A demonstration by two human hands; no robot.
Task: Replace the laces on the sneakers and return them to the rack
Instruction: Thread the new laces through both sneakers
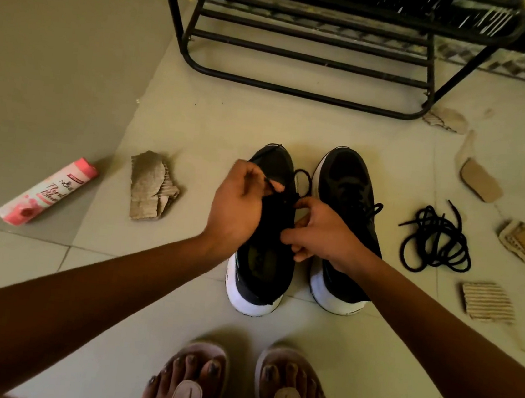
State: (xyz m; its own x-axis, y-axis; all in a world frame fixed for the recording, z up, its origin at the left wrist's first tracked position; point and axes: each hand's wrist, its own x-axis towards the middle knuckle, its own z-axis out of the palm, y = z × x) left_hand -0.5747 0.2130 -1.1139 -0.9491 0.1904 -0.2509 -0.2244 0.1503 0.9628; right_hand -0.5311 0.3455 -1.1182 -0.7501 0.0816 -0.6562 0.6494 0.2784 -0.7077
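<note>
one sneaker (345, 175) looks laced, while the left hand (237, 205) and right hand (319, 234) each pinch the black lace (303, 177) threading the other sneaker (262, 271), neither yet on the rack (299, 91).

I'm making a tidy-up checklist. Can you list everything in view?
sneakers: two, black with white soles, side by side on the floor, centre
lace: one, black, at the left-side sneaker
loose lace: one, black, coiled right of the sneakers
rack: one, black metal, beyond the sneakers
cardboard scraps: five, brown, one left of the sneakers, four right
bottle: one, pink, lying far left
sandals: two, pinkish, on the feet, bottom
left hand: pinches the lace
right hand: pinches the lace
</note>
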